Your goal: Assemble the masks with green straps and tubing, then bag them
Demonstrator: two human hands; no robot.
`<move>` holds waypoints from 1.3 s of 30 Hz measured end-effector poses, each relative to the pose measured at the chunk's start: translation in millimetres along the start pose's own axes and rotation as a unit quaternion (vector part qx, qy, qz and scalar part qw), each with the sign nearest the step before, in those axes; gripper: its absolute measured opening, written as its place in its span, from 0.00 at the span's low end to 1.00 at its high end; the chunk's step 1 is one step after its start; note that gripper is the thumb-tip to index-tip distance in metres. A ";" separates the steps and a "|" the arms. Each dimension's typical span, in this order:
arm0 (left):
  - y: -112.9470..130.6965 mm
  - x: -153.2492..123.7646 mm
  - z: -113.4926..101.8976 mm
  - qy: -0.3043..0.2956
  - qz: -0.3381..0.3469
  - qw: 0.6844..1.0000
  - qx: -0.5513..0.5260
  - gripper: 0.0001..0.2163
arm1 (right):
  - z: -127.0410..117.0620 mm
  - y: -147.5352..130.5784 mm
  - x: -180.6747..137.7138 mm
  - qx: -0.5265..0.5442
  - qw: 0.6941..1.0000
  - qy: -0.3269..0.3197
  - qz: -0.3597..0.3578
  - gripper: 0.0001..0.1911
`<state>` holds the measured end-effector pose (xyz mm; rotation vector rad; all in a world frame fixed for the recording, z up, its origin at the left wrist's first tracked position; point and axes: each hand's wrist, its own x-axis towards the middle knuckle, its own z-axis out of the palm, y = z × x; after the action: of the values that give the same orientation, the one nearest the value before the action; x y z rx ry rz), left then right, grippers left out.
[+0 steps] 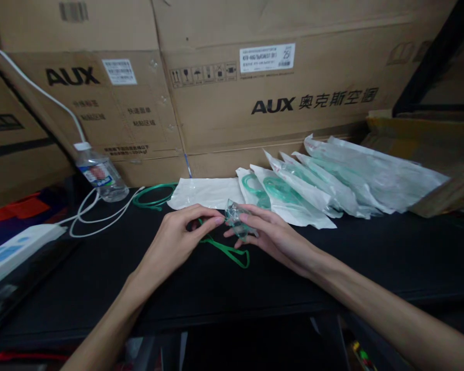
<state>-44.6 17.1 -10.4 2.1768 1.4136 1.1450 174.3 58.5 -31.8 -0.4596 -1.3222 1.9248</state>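
Note:
Over the black table (pixel 371 252), my right hand (pixel 266 232) grips a clear plastic mask (pixel 237 219) with its fingers curled round it. My left hand (pixel 181 237) is closed in a pinch on the green elastic strap (pixel 228 251) that trails from the mask and loops on the table. Just beyond the hands lies a flat white pouch (pixel 206 192). A row of sealed pouches (pixel 332 180) holding green tubing leans to the right of it.
A water bottle (pixel 100 172) stands at the back left beside loose green tubing (pixel 152 196) and white cables (pixel 96 214). A white power strip (pixel 11 252) lies at the left edge. Large cardboard boxes (pixel 255 87) wall off the back.

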 end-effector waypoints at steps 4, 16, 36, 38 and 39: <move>5.0 -0.2 1.1 -0.023 -0.033 0.999 -0.030 0.10 | 1.0 -1.7 -0.1 -0.009 1.000 0.016 -0.003 0.15; 3.9 -1.3 -0.6 -0.042 -0.077 0.991 -0.101 0.11 | 5.3 -3.6 -4.5 -0.059 0.995 0.052 -0.055 0.18; 4.5 -2.0 0.7 -0.052 -0.076 0.993 -0.078 0.12 | 5.4 -4.7 -4.8 -0.140 0.985 0.069 -0.074 0.16; 4.8 -2.1 0.4 -0.055 -0.082 0.991 -0.087 0.13 | 5.0 -4.1 -4.6 -0.145 0.984 0.072 -0.073 0.17; 5.1 -2.2 0.2 -0.057 -0.083 0.991 -0.090 0.13 | 4.9 -3.7 -4.5 -0.146 0.984 0.073 -0.073 0.17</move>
<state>-41.6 12.9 -8.4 1.9297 1.3585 1.0286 175.5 52.7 -26.9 -0.6184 -1.5043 1.5538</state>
